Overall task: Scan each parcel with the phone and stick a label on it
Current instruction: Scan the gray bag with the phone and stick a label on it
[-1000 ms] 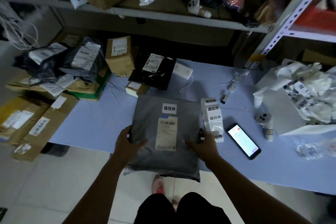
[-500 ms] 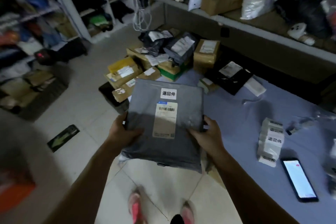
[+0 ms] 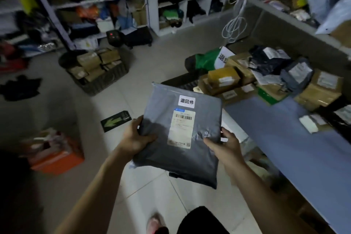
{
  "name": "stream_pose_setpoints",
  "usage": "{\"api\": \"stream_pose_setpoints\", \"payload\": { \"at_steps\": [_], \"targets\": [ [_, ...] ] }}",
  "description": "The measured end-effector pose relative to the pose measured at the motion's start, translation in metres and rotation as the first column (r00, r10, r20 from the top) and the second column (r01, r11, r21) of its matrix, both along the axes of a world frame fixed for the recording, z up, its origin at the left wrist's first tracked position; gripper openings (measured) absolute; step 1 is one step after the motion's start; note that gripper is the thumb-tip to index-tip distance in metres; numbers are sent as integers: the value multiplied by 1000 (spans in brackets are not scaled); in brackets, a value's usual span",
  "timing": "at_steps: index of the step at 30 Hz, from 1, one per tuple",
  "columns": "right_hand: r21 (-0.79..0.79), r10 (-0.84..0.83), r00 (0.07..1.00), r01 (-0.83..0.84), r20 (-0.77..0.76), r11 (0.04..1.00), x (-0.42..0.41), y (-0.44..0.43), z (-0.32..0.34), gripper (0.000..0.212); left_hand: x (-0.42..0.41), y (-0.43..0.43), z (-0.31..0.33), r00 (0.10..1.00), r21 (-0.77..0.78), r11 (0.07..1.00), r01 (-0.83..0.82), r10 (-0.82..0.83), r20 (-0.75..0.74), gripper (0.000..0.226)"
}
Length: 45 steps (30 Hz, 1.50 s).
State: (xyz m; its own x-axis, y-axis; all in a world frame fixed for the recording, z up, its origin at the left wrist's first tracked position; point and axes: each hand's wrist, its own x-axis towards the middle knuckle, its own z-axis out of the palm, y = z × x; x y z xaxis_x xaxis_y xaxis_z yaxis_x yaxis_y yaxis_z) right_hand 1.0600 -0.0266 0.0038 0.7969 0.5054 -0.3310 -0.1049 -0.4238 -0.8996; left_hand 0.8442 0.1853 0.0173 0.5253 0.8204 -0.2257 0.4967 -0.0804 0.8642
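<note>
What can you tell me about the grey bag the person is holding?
The grey parcel bag looks like soft, crinkly plastic, flat and squarish. It carries a small white sticker with black characters and, below it, a shipping label with a barcode. The left hand and right hand grip its sides, holding it in the air above the floor.

A dim storeroom with a pale tiled floor point(image 3: 152, 66). White shelving point(image 3: 152, 2) crammed with goods lines the far wall; a dark basket point(image 3: 106, 80) of boxes and an orange box point(image 3: 57, 159) sit on the floor beside a blue-covered table point(image 3: 294, 148).
</note>
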Motion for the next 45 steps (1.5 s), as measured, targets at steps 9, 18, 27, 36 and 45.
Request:
{"api": "stream_pose_setpoints", "payload": {
  "at_steps": [9,18,27,36,45],
  "targets": [
    [-26,39,998,-40,-56,999,5,174,-33,47,1,179,-25,995,-19,998,52,-54,-78,66],
    [-8,-5,995,4,-104,1000,85,335,-58,58,102,358,-37,949,-21,982,186,-185,-256,84],
    [-131,-175,968,153,-179,980,179,453,-89,83,241,504,-86,883,-33,928,370,-362,-300,76],
    [-169,-480,850,452,-215,876,265,541,-140,55,400,623,-141,743,-217,783,583,-622,-248,85],
    [-204,-602,770,568,-209,797,352,587,-301,55,539,666,-274,627,-266,735,624,-674,-391,84]
  ]
}}
